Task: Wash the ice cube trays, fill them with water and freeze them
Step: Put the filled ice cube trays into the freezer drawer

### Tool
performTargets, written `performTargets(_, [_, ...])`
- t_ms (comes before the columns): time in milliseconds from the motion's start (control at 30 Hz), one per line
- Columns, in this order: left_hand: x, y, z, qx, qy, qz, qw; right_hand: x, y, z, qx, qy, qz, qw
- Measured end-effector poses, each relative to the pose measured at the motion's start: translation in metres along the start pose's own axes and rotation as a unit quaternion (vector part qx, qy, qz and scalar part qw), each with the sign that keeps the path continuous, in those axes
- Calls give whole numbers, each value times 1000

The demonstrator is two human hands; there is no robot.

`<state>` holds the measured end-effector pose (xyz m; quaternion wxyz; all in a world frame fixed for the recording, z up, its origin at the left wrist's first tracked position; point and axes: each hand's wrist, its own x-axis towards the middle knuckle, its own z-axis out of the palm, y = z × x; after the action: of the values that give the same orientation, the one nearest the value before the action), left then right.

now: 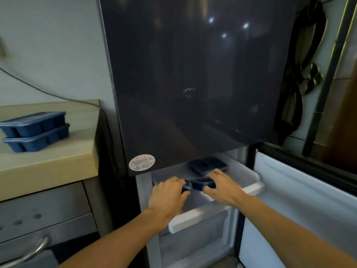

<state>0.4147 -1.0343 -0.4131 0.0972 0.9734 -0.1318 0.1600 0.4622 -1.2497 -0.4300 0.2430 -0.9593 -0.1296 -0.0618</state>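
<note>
The left hand (168, 192) and the right hand (220, 187) each grip one end of the dark blue plastic ice cube tray (201, 183) above the open white freezer drawer (193, 217), and since, filled with water, it probably bends and spills easily, both ends should be held level.

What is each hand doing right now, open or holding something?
Left hand: closed, gripping the left end of the blue ice cube tray.
Right hand: closed, gripping the same tray's right end.

pale wall (48, 35) | thick beige counter (50, 167) | grey metal drawers (44, 207) (curved handle (41, 247))
</note>
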Motion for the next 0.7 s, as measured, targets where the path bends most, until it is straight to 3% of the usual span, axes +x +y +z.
performTargets(400, [56, -21, 34, 71, -1, -36, 997, 62, 13, 34, 26, -30, -20, 999])
performTargets(700, [60, -20, 33, 75, -66, -20, 995, 68, 9, 36, -75, -66, -52, 994])
